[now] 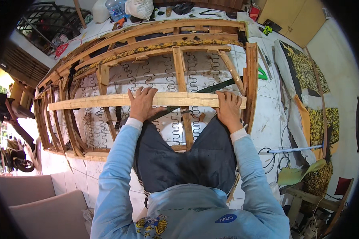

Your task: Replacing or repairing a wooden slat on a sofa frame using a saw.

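A long, pale wooden board (pixel 179 98) lies crosswise in front of me, over a wooden sofa frame (pixel 249 83). My left hand (pixel 143 104) grips it near the middle, fingers over the top edge and thumb stretched out along the lower edge. Close to the board's right end, my right hand (pixel 229 108) is closed round it with the fingers curled over. Beneath the board, wavy metal springs (pixel 171 126) run between the frame's rails. Whether the board touches the frame under it, I cannot tell.
Torn-off upholstery panels (pixel 307 71) lean against the right wall, with a pale blue tube (pixel 293 150) near them. A green-handled tool (pixel 262 73) lies on the tiles right of the frame. Beige cushions (pixel 54 211) stand at the lower left. A water jug (pixel 116 10) is at the back.
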A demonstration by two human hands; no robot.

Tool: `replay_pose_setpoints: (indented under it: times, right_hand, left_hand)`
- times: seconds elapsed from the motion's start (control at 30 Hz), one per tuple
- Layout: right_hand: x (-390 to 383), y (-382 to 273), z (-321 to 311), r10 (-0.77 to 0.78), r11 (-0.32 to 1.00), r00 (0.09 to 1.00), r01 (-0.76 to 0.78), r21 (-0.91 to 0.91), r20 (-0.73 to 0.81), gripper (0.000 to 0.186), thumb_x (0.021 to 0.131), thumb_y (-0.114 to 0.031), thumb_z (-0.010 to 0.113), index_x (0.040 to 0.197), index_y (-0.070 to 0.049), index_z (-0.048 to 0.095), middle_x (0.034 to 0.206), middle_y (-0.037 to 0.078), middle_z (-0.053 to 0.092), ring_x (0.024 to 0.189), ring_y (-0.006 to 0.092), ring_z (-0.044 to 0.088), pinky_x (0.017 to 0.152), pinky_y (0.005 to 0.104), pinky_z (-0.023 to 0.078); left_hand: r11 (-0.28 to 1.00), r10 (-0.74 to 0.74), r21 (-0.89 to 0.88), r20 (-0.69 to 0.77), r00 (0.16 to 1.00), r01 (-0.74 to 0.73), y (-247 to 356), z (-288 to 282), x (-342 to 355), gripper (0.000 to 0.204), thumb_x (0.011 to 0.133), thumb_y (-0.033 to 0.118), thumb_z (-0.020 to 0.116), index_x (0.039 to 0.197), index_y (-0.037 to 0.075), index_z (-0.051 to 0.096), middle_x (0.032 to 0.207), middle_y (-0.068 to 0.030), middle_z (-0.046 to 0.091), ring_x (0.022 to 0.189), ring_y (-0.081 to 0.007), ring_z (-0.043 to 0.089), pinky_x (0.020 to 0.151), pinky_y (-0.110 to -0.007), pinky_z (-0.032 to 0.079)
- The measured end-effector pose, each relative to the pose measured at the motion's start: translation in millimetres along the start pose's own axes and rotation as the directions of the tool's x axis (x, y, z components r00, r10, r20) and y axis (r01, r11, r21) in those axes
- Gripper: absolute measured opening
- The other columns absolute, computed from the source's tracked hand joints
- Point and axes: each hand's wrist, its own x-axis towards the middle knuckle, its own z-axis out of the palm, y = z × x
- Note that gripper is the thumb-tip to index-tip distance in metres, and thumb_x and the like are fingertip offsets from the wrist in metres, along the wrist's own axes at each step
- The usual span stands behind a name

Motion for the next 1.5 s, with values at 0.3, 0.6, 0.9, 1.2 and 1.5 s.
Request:
replay_pose_setpoints:
  times: [0.3, 0.6, 0.9, 1.2, 1.5]
  right_hand:
    - [81, 33, -44, -0.044, 0.984, 0.953, -0.011, -0.18, -0.299, 0.063, 0.073, -0.008, 0.072, 0.131, -0.014, 0.05, 0.133, 0.012, 0.049, 0.133, 0.0355, 0.038, 0.112, 0.0581, 0.024]
    - [143, 120, -96, 0.059, 0.99, 0.998, -0.055, -0.129, 0.028, 0.073, 0.077, -0.014, 0.074, 0.144, -0.014, 0.042, 0.148, 0.016, 0.039, 0.14, 0.0441, 0.028, 0.115, 0.0563, 0.025]
    - [170, 113, -111, 0.231, 0.956, 0.897, -0.136, -0.261, 0.378, 0.068, 0.075, -0.02, 0.076, 0.137, -0.014, 0.051, 0.146, 0.021, 0.044, 0.135, 0.0452, 0.038, 0.11, 0.0566, 0.034]
    - [176, 110, -119, 0.291, 0.928, 0.83, -0.124, -0.352, 0.475, 0.071, 0.076, -0.029, 0.077, 0.139, -0.015, 0.049, 0.146, 0.02, 0.043, 0.135, 0.0437, 0.038, 0.109, 0.0561, 0.035]
    - [186, 104, -137, 0.253, 0.899, 0.785, 0.024, -0.437, 0.565, 0.076, 0.078, -0.035, 0.072, 0.144, -0.012, 0.043, 0.147, 0.017, 0.045, 0.137, 0.0358, 0.04, 0.115, 0.0644, 0.013]
  left_hand:
    - [0.962, 0.268, 0.075, -0.08, 0.96, -0.262, 7, -44, 88, 0.066, 0.063, 0.062, 0.078, 0.106, 0.014, 0.061, 0.1, -0.0091, 0.065, 0.095, -0.0287, 0.062, 0.088, -0.042, 0.043]
    - [0.937, 0.343, -0.022, -0.129, 0.93, -0.349, 74, -32, 176, 0.076, 0.062, 0.055, 0.08, 0.125, 0.018, 0.059, 0.142, -0.0099, 0.045, 0.135, -0.0311, 0.037, 0.115, -0.058, 0.02]
    - [0.952, 0.228, -0.268, 0.295, 0.928, -0.149, 73, -38, 181, 0.07, 0.067, 0.045, 0.08, 0.126, 0.014, 0.058, 0.142, -0.0076, 0.049, 0.143, -0.0311, 0.03, 0.115, -0.049, 0.029]
    - [0.921, 0.234, -0.373, 0.288, 0.928, -0.117, 76, -37, 182, 0.067, 0.061, 0.039, 0.085, 0.119, 0.015, 0.062, 0.134, -0.0084, 0.056, 0.14, -0.0329, 0.035, 0.11, -0.046, 0.038]
    - [0.948, 0.232, -0.297, 0.412, 0.881, -0.111, 87, -44, 191, 0.068, 0.06, 0.034, 0.085, 0.121, 0.016, 0.061, 0.14, -0.0069, 0.053, 0.142, -0.0336, 0.033, 0.111, -0.048, 0.036]
